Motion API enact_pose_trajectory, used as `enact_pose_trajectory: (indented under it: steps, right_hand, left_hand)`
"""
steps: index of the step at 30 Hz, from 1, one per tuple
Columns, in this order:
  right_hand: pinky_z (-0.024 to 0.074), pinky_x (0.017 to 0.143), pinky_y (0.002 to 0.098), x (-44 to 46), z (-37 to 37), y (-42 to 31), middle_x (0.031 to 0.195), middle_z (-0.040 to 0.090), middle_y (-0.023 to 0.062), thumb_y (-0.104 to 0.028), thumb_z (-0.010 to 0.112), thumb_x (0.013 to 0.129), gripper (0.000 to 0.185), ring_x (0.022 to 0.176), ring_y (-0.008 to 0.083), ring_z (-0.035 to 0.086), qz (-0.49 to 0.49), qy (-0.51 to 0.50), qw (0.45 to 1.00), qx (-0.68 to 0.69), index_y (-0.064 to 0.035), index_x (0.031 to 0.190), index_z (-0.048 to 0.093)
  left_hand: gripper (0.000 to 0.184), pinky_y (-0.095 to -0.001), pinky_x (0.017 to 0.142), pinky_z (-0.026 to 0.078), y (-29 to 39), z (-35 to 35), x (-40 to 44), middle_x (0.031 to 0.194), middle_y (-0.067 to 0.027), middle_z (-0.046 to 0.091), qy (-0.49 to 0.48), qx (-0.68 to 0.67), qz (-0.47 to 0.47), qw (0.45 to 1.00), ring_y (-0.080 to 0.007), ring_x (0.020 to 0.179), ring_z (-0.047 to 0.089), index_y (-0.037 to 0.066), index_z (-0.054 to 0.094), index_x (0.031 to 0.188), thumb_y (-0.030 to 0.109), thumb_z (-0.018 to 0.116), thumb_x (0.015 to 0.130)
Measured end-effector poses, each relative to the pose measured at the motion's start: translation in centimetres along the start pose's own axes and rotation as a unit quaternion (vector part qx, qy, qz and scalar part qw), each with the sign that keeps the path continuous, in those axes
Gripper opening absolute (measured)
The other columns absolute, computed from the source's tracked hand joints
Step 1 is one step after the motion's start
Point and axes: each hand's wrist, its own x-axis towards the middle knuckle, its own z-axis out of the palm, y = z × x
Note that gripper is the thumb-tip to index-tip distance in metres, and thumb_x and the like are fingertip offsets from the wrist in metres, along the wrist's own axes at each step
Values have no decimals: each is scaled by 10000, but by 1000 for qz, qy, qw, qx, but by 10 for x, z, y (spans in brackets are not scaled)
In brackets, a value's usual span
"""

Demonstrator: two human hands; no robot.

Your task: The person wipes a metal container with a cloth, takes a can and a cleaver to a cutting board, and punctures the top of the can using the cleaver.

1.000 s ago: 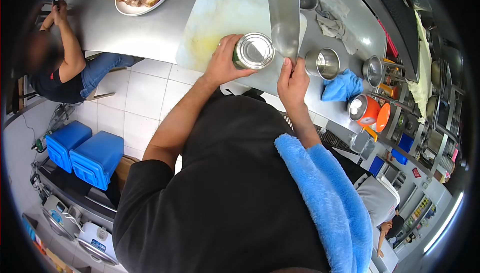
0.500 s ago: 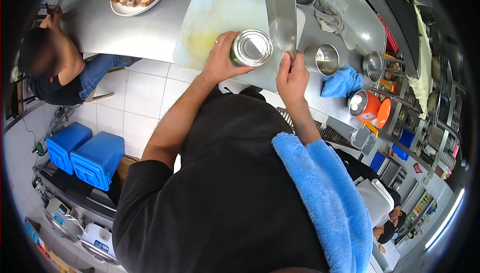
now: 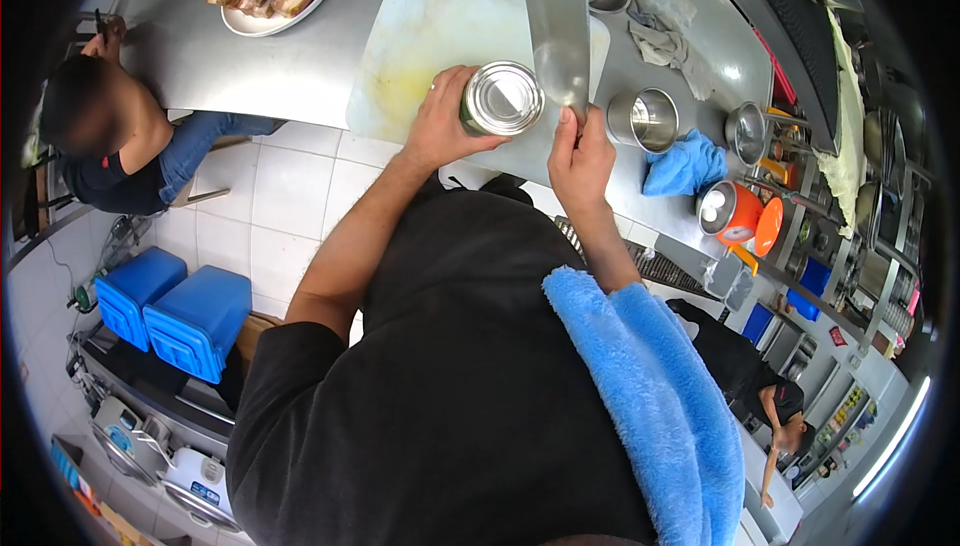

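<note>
Worktop [image 3: 240, 66] of steel across the top, pale cutting board [image 3: 440, 21] upon it! Next down, a broad knife [image 3: 555, 36], pointing away from the body, long axis running up the view, far end cropped; near end gripped in the right hand [image 3: 582, 156]. Now the can [image 3: 503, 99], just left of the knife, over the board's near part: left hand [image 3: 443, 118] curled around its left side, shiny round end facing up, long axis roughly upright.
</note>
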Motion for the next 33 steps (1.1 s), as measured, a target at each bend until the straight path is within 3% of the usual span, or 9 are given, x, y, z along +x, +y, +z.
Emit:
enact_pose_trajectory:
  steps: [3, 9, 11, 14, 16, 20, 21, 28, 33]
  right_hand:
    - [539, 609, 426, 2, -10, -13, 813, 690, 185, -121, 615, 1054, 151, 678, 372, 697, 0, 27, 1000, 14, 17, 1117, 607]
    - [546, 605, 469, -4, 7, 7, 859, 705, 218, -131, 631, 1039, 162, 719, 428, 701, -27, 32, 998, -39, 0, 1133, 615]
    - [542, 604, 513, -8, 10, 7, 855, 699, 220, -168, 622, 1042, 163, 725, 448, 690, 30, 8, 999, -43, -17, 1103, 616]
    - [531, 604, 548, -13, 18, 10, 845, 681, 203, -231, 552, 1047, 192, 717, 450, 672, 4, 13, 999, -44, -49, 1008, 597]
    - [557, 617, 516, -11, 12, 2, 827, 679, 162, -210, 574, 1001, 148, 707, 404, 687, 28, -9, 997, -77, -66, 1037, 574]
    - [534, 610, 525, -15, 14, 10, 839, 674, 152, -284, 579, 1049, 209, 732, 405, 691, 15, 22, 998, -53, -77, 1070, 558]
    - [535, 614, 521, -14, 12, 4, 839, 675, 149, -290, 579, 1052, 220, 733, 405, 691, 11, 29, 998, -47, -73, 1066, 554]
    - [535, 609, 514, -18, 20, 12, 833, 673, 158, -313, 552, 1068, 246, 728, 407, 692, 4, 45, 999, -10, -69, 1061, 520]
    - [535, 647, 526, -16, 16, 15, 868, 670, 170, -311, 526, 1086, 245, 785, 425, 679, 18, 28, 999, 24, -67, 1067, 506]
  left_hand:
    - [1023, -490, 1109, 467, 5, -2, 1, 1414, -207, 560, 6, -11, -1, 1000, -401, 1326, 539, 5, 514, 1442, 357, 1012, 620]
    - [1004, -504, 1112, 457, 7, -2, 5, 1402, -211, 570, 7, -11, 13, 1000, -413, 1337, 523, 13, 520, 1422, 380, 997, 619]
    - [969, -515, 1094, 453, 13, -3, 7, 1357, -229, 601, 12, -23, 2, 1000, -435, 1295, 546, -2, 533, 1410, 370, 991, 641]
    - [1011, -490, 1091, 458, 3, 6, -1, 1369, -229, 581, 1, -50, -44, 998, -396, 1273, 568, -36, 488, 1428, 321, 1005, 636]
    - [1064, -493, 1103, 447, 1, 11, -4, 1381, -241, 555, -12, -74, -77, 994, -389, 1282, 559, -63, 454, 1441, 267, 1021, 603]
    - [1057, -504, 1158, 392, -14, 17, -6, 1407, -254, 522, -14, -92, -5, 996, -407, 1325, 522, -76, 427, 1472, 294, 1001, 666]
    - [1037, -508, 1160, 389, -15, 14, -5, 1411, -259, 523, -22, -44, 14, 999, -413, 1331, 518, -74, 432, 1472, 272, 993, 672]
    - [1005, -499, 1208, 354, 4, 11, -6, 1511, -277, 497, -32, -38, 28, 998, -405, 1407, 494, -76, 393, 1531, 170, 948, 730]
    - [988, -499, 1220, 352, 39, -9, -1, 1557, -276, 475, -103, 80, 50, 990, -414, 1426, 485, -91, 345, 1562, 191, 908, 801]
